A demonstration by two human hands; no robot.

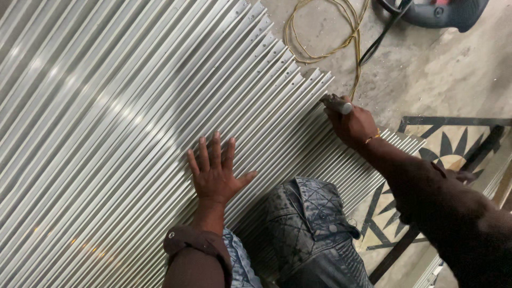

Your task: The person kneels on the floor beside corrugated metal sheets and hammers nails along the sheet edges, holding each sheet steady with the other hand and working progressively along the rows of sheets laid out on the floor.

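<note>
- The left hand [214, 173] lies flat, palm down, fingers [216, 151] spread and the thumb swung out to the side, pressing on a bed of long aluminium strips [106, 133].
- Under and all around those fingers the strips run side by side in diagonal lines — pale, ribbed, catching soft glints of light — and they fill the view beyond the fingertips and off to the far side of the left hand.
- The right hand [352, 124] is curled into a fist around a small grey-tipped tool [337, 104]; the fingers are folded tight on it, and its tip sits at the stepped ends of the strips.
- A thin gold-coloured bracelet [373, 137] rings the right wrist just behind the fist.
- Between the two hands, nearer the wrists, the person's knee in patterned grey denim [312, 229] rests on the strips.
- Just past the right knuckles the strip ends show small drilled holes [288, 76], staggered like steps.
- Beyond the right fingertips lies a bare concrete floor [437, 69] — rough, dusty, flecked with pale bits.
- On that floor, farther out from the fist, a loose yellow cord [320, 32] is coiled, with a black cable [381, 34] crossing it toward a dark power tool [442, 12] at the top edge.
- Behind the right forearm sits a tiled patch with a black-and-cream fan pattern [453, 146].
</note>
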